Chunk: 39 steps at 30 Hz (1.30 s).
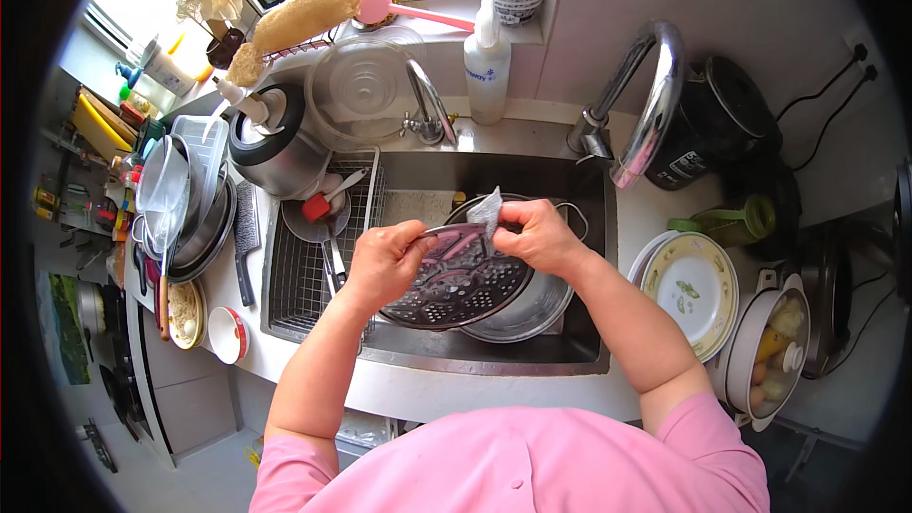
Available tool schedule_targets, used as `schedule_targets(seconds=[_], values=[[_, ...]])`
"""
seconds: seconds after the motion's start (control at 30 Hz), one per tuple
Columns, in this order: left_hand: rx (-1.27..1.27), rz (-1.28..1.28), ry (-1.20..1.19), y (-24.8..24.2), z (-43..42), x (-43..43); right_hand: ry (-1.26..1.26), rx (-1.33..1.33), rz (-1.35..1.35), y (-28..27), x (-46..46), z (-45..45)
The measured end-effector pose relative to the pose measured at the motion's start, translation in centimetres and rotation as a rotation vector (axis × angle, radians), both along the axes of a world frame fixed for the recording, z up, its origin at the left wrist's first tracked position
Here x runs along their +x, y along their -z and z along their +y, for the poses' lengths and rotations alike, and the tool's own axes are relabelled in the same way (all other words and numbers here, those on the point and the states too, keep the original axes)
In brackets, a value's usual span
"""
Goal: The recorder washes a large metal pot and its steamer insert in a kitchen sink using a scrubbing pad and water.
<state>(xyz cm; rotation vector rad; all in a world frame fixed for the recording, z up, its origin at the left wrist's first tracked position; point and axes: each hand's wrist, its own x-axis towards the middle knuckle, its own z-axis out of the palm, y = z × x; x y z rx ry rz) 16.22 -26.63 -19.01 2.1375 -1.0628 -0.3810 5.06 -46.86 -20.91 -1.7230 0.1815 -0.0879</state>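
My left hand (390,256) grips the rim of a round perforated metal steamer plate (477,296), thumb on top. The plate is tilted above the sink (605,299), and its shiny surface reflects pink. A small grey cloth (486,214) is pinched in my right hand (538,239) at the plate's far rim. Beneath the plate, and partly hidden by it, a metal basin (531,313) sits in the sink. A looped metal handle (578,217) shows just beyond my right hand.
Left in the sink hangs a wire basket (299,299) holding a strainer (296,217) and a red spatula (315,207). A cleaver (245,256) lies on the left counter. A tall faucet (659,100) arches at back right. Plates (687,292) and a lidded pot (741,349) stand right.
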Motion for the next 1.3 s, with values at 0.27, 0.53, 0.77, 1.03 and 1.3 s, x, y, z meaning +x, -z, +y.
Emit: schedule_targets(seconds=[0.27,0.53,0.77,1.03,1.3], values=[[-0.055,-0.066,0.047,-0.1,-0.1,-1.2,-0.155,0.070,0.127,-2.4,0.5,1.2],[-0.205,0.087,-0.070,0.0,2.5,-0.5,0.031,0.312,0.269,1.4,-2.8,-1.3],[-0.110,-0.016,0.097,0.2,0.3,-2.2,-0.187,0.006,0.121,-1.7,-0.3,1.4],[-0.104,0.004,0.045,-0.3,0.7,-1.3,-0.084,0.223,0.196,0.1,-1.9,0.1],[0.015,-0.273,0.099,-1.1,-1.3,-2.1,-0.136,-0.132,-0.004,-0.9,-0.5,1.2]])
